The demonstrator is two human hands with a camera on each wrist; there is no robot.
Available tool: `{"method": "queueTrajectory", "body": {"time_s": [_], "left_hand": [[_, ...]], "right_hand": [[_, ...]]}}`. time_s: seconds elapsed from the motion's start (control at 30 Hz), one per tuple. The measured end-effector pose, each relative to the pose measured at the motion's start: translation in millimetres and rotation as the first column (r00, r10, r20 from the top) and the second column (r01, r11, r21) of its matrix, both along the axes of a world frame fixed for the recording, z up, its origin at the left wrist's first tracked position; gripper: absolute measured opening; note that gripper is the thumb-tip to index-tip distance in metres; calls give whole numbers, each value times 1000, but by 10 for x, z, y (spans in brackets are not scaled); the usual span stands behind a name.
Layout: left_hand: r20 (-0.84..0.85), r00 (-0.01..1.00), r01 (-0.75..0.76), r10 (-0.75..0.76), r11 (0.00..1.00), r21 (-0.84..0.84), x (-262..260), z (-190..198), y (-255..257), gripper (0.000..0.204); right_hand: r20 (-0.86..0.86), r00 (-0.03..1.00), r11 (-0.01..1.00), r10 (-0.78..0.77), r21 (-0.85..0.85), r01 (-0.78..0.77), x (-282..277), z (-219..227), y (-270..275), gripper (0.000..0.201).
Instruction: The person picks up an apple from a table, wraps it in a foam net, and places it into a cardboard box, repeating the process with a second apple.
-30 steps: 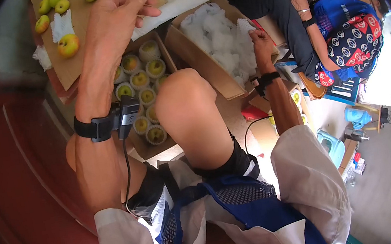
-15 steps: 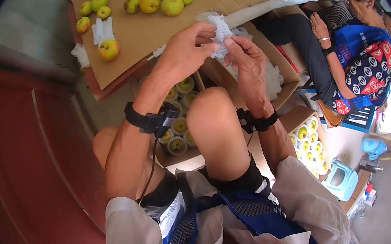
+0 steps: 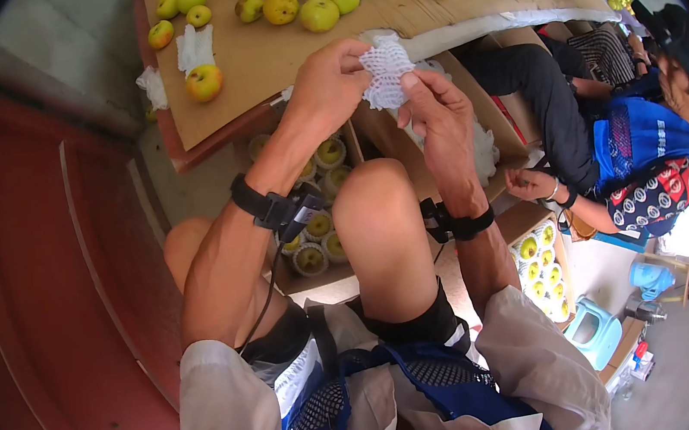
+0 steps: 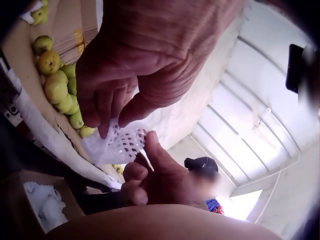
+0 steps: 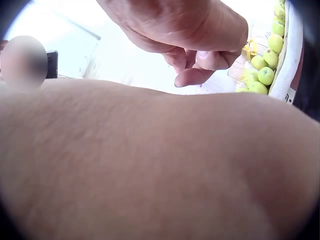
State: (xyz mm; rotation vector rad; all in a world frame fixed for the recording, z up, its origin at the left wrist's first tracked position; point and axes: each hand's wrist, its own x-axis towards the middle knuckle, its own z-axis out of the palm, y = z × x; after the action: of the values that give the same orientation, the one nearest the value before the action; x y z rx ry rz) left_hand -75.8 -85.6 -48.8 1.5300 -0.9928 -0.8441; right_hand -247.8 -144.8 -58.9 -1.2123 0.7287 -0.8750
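Observation:
A white foam fruit net (image 3: 387, 74) is stretched between my two hands, just past the cardboard-covered table's front edge. The left hand (image 3: 329, 86) pinches its left side between thumb and fingers. On the other side, the right hand (image 3: 441, 112) grips the lower right edge with its thumb on top. In the left wrist view the mesh holes of the net (image 4: 120, 145) show spread apart, with no fruit inside. The right wrist view is mostly filled by bare skin, and the net is hidden there.
Loose green apples (image 3: 320, 13) lie on the table (image 3: 236, 55). Below are a box of netted apples (image 3: 309, 260), another netted-apple box (image 3: 554, 274) at right, and an open carton (image 3: 493, 100) of white nets. A seated person (image 3: 643, 132) is at the right.
My right hand has come up from the carton with the net. My left hand has come down to it from over the table, and the net is now spread wider. The seated person's hand has lowered.

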Motion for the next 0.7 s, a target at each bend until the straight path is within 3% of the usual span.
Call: {"method": "queueTrajectory", "body": {"time_s": [0.13, 0.23, 0.33, 0.43, 0.53, 0.63, 0.7], "left_hand": [[-196, 973, -121, 124, 992, 24, 78, -7, -51, 31], [-363, 925, -108, 113, 994, 34, 14, 166, -8, 29], [-387, 911, -147, 142, 989, 16, 10, 139, -42, 30], [-457, 874, -189, 162, 982, -12, 85, -3, -42, 31], [-473, 867, -191, 153, 981, -33, 9, 105, 29, 32], [-410, 904, -156, 120, 986, -56, 4, 88, 43, 35], [-307, 944, -135, 121, 990, -27, 56, 70, 18, 39]], "right_hand": [[140, 988, 982, -63, 184, 37, -8, -32, -86, 22], [150, 987, 967, -60, 255, 20, -3, -31, -154, 21], [209, 977, 954, 28, 287, -88, -3, -112, -206, 23], [35, 985, 982, 168, 78, -170, -45, -62, -97, 23], [-112, 972, 965, 207, -139, -222, -23, -18, 64, 21], [-92, 986, 912, 139, -376, -164, 12, -188, 80, 17], [-82, 982, 945, 169, -268, -185, -48, -189, 14, 15]]}}
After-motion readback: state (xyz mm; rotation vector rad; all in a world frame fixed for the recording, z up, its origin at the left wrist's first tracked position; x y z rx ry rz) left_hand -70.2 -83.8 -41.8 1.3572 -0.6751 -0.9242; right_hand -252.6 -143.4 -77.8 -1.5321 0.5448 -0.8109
